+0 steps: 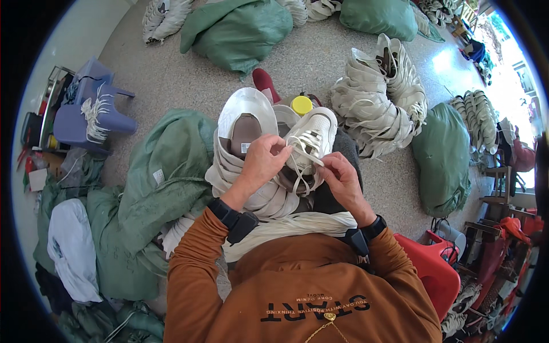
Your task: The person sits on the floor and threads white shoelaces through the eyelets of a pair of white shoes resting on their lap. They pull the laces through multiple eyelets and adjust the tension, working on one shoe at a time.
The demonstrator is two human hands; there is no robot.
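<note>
A white lace-up shoe upper [323, 125] rests before me, its toe pointing away. A flat off-white shoelace [305, 153] spans the gap between my two hands across its opening. My left hand [264, 164] pinches one part of the lace between thumb and fingers. On the other side, my right hand [342, 182] grips the lace with its fingertips. Close beside my left hand is a nested stack of white uppers [223, 170], with a brown insole-like piece [246, 132] showing inside the top one. Across my lap lies a bundle of loose off-white laces [274, 235].
A yellow round lid [301, 105] sits just beyond the shoe. Curved stacks of uppers [366, 108] stand on the floor at right. Green sacks [166, 166] lie left, with another sack [440, 160] at right. A purple stool [86, 123] holds laces; a red stool [429, 268] is near my right elbow.
</note>
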